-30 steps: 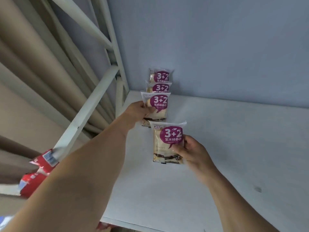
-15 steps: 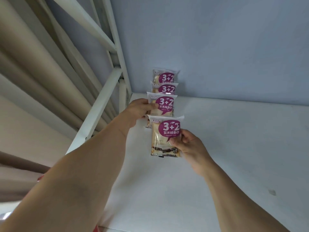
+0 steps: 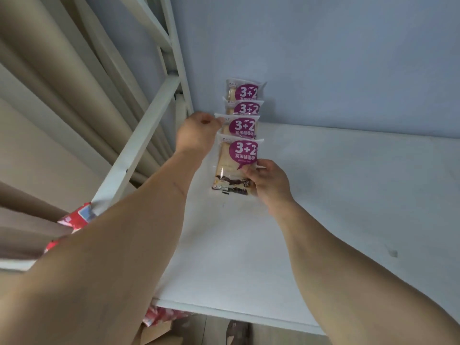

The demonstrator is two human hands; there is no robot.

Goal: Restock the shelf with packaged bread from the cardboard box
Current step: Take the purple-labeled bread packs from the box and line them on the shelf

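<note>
The front bread packet now stands upright on the white shelf, tucked close behind the third packet, closing the gap seen a second ago. The right hand pinches its lower right edge; the left hand grips the third packet's corner. The row of four looks nearly settled.

Single head view, facing shelf, close
</note>
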